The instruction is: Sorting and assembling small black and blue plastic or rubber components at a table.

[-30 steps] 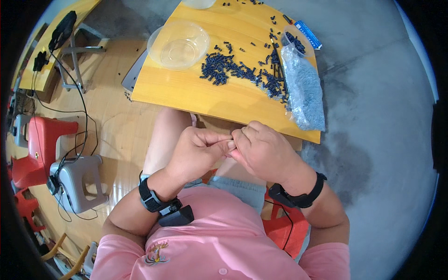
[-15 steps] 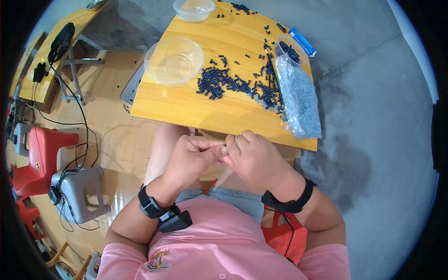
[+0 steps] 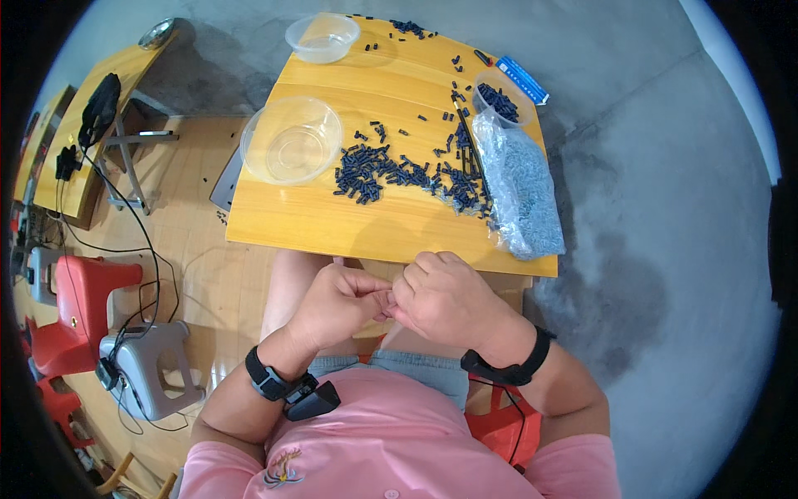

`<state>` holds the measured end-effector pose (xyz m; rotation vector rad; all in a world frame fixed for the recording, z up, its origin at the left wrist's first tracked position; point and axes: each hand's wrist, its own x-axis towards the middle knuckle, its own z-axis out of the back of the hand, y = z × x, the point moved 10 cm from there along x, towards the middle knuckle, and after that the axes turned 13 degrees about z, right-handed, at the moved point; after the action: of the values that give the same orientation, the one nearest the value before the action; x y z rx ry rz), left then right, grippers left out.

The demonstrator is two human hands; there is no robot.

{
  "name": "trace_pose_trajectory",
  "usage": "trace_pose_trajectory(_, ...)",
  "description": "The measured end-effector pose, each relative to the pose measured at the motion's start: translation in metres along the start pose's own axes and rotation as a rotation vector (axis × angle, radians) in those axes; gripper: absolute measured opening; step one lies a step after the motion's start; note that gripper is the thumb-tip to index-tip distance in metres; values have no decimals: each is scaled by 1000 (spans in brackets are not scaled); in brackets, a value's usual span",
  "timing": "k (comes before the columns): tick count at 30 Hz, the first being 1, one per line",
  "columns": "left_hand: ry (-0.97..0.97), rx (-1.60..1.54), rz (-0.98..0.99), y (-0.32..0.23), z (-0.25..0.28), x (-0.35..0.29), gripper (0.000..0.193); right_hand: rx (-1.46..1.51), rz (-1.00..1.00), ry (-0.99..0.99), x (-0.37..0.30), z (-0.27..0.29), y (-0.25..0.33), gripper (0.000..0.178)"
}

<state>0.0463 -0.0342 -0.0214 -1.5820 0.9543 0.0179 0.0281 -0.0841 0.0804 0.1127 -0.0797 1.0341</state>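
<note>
Head view: your left hand (image 3: 337, 306) and right hand (image 3: 447, 301) pinch together, contents indiscernible; many black pieces (image 3: 361, 175) lie loose, others in a tub (image 3: 477, 100).

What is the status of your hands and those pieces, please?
Left hand, right hand together at fingers; any held item hidden. Small black pieces piled on yellow table. Clear bowl left of pile, plastic bag right.

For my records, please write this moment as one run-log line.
left hand: pinched, meets right hand | between them: unclear | small dark-blue cylindrical pieces: heaped and scattered on yellow wooden table
</note>
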Motion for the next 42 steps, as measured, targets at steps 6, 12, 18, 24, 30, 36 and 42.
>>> trace_pose_trajectory(6, 30, 51, -59, -17, -10, 6, 14, 6, 79, 0, -4, 3, -6, 13)
trace_pose_trajectory(12, 21, 56, -22, -29, -8, 20, 13, -19, 169, -70, -3, 7, -12, 17)
trace_pose_trajectory(18, -96, -154, -9, -44, 3, 42, 17, 9, -186, -159, 0, 17, -64, 28)
trace_pose_trajectory(24, -33, -253, -64, -49, 5, 63, 20, 200, -138, -279, -4, 29, -92, 33)
trace_pose_trajectory(30, -319, -33, -150, -49, 46, 68, 20, 307, -815, -307, -80, 35, -242, 27)
trace_pose_trajectory(36, -303, -107, -289, -46, 56, 70, 16, 516, -983, -597, -150, 14, -377, 29)
trace_pose_trajectory(42, -282, -56, -396, -51, 56, 70, 13, 170, -986, -531, -154, 34, -355, 27)
